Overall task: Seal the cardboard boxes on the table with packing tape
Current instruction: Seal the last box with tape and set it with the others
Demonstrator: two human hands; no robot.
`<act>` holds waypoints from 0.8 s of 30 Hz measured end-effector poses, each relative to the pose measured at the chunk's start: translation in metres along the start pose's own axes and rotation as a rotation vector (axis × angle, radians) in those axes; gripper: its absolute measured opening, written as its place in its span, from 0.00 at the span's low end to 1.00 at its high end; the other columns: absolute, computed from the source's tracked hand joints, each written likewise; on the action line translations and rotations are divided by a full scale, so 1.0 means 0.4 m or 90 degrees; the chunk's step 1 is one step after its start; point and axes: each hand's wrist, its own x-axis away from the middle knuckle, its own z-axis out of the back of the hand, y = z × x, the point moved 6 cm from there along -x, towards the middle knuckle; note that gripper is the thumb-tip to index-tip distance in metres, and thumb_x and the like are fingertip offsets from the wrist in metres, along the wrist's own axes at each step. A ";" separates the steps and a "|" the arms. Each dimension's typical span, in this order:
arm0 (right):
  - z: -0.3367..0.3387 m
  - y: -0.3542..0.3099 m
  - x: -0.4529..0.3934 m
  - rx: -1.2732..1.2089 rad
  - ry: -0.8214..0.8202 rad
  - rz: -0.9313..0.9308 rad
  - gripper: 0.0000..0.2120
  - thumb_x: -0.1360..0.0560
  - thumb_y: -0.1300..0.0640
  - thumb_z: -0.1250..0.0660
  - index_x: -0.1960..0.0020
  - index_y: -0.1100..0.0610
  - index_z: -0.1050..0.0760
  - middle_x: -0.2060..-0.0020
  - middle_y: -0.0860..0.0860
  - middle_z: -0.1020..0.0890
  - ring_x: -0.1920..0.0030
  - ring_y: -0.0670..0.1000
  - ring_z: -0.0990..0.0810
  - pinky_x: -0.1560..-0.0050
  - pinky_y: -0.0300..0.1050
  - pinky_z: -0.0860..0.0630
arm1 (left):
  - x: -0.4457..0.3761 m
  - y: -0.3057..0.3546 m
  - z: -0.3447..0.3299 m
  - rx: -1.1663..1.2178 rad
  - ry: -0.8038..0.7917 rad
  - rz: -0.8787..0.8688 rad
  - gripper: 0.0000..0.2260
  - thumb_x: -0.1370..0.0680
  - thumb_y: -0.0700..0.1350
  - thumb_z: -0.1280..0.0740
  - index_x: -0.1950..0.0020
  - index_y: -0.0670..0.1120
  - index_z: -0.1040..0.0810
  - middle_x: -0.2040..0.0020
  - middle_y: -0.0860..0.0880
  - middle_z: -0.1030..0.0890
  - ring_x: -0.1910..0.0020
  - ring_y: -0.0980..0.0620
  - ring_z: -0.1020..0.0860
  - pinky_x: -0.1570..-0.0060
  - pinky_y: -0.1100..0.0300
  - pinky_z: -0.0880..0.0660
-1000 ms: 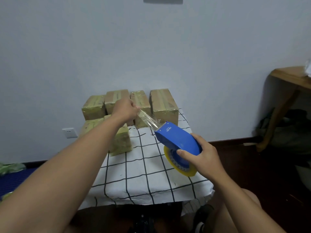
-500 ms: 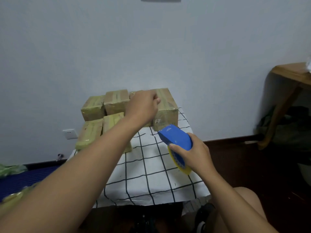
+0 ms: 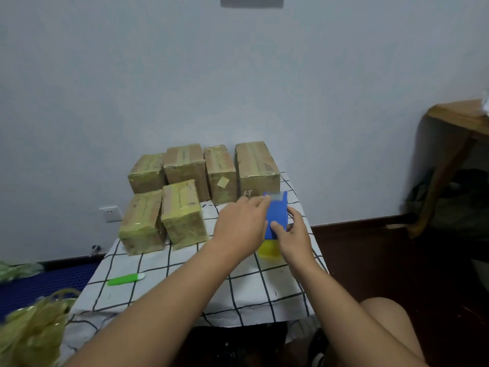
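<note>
Over the right side of the checked tablecloth [image 3: 246, 290] I hold the blue tape dispenser [image 3: 276, 217] in my right hand [image 3: 292, 234], thumb and fingers curled round its body, the yellow roll [image 3: 267, 249] hanging below my palm. My left hand [image 3: 239, 225] reaches across to it, fingers stretched out fairly straight, the tips touching the dispenser's upper edge near the cutter; it grips nothing that I can see.

Six cardboard boxes [image 3: 182, 215] stand at the far left of the table: four in a row against the wall, two in front, all glossy with tape already.

I judge that my job now is to find the loose end of the tape. To do it well I should keep the dispenser steady in my right hand, catch the end with finger and thumb just beside the blade and not on its teeth, then draw it out straight so it does not fold back and stick to itself.

Much is unclear. The tape's free end is lost in blur at the top of the dispenser, so I cannot tell whether my fingertips have it. The blade itself is not visible. My left hand hides part of the dispenser's side. Whether any box has an unsealed seam on its far or bottom face I cannot see. A green tool [image 3: 125, 279] lies near the front left; what it is I cannot make out.
</note>
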 end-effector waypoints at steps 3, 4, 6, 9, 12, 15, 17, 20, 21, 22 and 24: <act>0.004 0.042 -0.003 -0.025 0.025 -0.034 0.17 0.21 0.57 0.32 0.34 0.48 0.30 0.64 0.46 0.24 0.63 0.46 0.23 0.60 0.40 0.26 | 0.040 0.006 -0.085 0.018 -0.084 -0.014 0.31 0.20 0.56 0.37 0.21 0.48 0.46 0.23 0.52 0.37 0.32 0.47 0.31 0.41 0.52 0.28; 0.003 0.052 -0.002 -0.036 0.028 -0.043 0.18 0.21 0.56 0.31 0.33 0.49 0.29 0.65 0.48 0.23 0.63 0.49 0.22 0.58 0.47 0.25 | 0.050 0.008 -0.112 0.017 -0.104 -0.019 0.32 0.20 0.56 0.37 0.21 0.48 0.47 0.22 0.52 0.40 0.31 0.47 0.32 0.40 0.52 0.29; 0.001 0.064 -0.002 -0.056 0.034 -0.058 0.18 0.22 0.55 0.31 0.33 0.48 0.28 0.64 0.51 0.22 0.62 0.52 0.21 0.55 0.54 0.23 | 0.068 0.016 -0.156 0.011 -0.114 -0.029 0.32 0.19 0.54 0.37 0.20 0.48 0.48 0.21 0.51 0.42 0.31 0.46 0.32 0.40 0.52 0.29; 0.005 0.073 -0.009 -0.125 0.043 -0.101 0.15 0.21 0.58 0.37 0.37 0.47 0.25 0.56 0.54 0.17 0.55 0.57 0.17 0.55 0.57 0.20 | 0.087 0.022 -0.194 0.026 -0.034 -0.039 0.30 0.21 0.49 0.32 0.22 0.45 0.39 0.24 0.48 0.34 0.38 0.44 0.25 0.49 0.51 0.25; 0.008 0.074 -0.017 -0.185 0.030 -0.128 0.10 0.20 0.56 0.38 0.41 0.48 0.24 0.50 0.53 0.17 0.52 0.54 0.17 0.58 0.51 0.21 | 0.100 0.024 -0.207 0.016 0.080 -0.058 0.31 0.32 0.48 0.21 0.32 0.42 0.24 0.34 0.45 0.22 0.53 0.44 0.19 0.67 0.54 0.23; 0.003 0.081 -0.021 -0.143 -0.001 -0.126 0.15 0.22 0.51 0.31 0.36 0.47 0.27 0.48 0.54 0.16 0.51 0.54 0.15 0.51 0.55 0.18 | 0.109 0.027 -0.215 0.015 0.126 -0.052 0.31 0.33 0.48 0.20 0.33 0.43 0.23 0.35 0.46 0.21 0.57 0.45 0.19 0.70 0.55 0.24; 0.001 0.082 -0.023 -0.122 -0.007 -0.119 0.18 0.22 0.54 0.30 0.34 0.47 0.28 0.48 0.55 0.16 0.51 0.54 0.15 0.49 0.56 0.17 | 0.112 0.025 -0.219 0.028 0.138 -0.036 0.31 0.32 0.49 0.21 0.32 0.44 0.24 0.34 0.47 0.22 0.57 0.45 0.19 0.71 0.55 0.25; 0.004 0.080 -0.027 -0.149 -0.006 -0.121 0.18 0.22 0.57 0.30 0.34 0.49 0.29 0.52 0.55 0.15 0.52 0.55 0.14 0.49 0.57 0.17 | 0.117 0.013 -0.225 0.093 0.148 -0.013 0.32 0.31 0.47 0.21 0.29 0.45 0.26 0.31 0.48 0.24 0.54 0.46 0.19 0.68 0.56 0.24; 0.003 0.078 -0.026 -0.155 -0.006 -0.117 0.18 0.22 0.58 0.30 0.35 0.49 0.29 0.53 0.55 0.14 0.53 0.55 0.14 0.49 0.57 0.17 | 0.123 0.011 -0.226 0.112 0.152 -0.006 0.32 0.30 0.46 0.22 0.28 0.44 0.28 0.30 0.48 0.25 0.52 0.47 0.19 0.67 0.57 0.24; -0.001 0.077 -0.025 -0.153 -0.006 -0.110 0.18 0.22 0.58 0.30 0.34 0.49 0.29 0.54 0.56 0.14 0.53 0.56 0.14 0.48 0.57 0.17 | 0.130 0.011 -0.226 0.122 0.162 0.000 0.33 0.31 0.45 0.21 0.28 0.44 0.28 0.30 0.48 0.25 0.51 0.48 0.19 0.67 0.58 0.25; -0.015 0.075 -0.021 -0.119 -0.006 -0.090 0.20 0.22 0.57 0.29 0.33 0.49 0.29 0.55 0.58 0.15 0.52 0.57 0.15 0.46 0.59 0.19 | 0.145 0.013 -0.224 0.130 0.173 0.019 0.35 0.33 0.43 0.20 0.28 0.41 0.28 0.31 0.46 0.24 0.51 0.49 0.18 0.71 0.61 0.26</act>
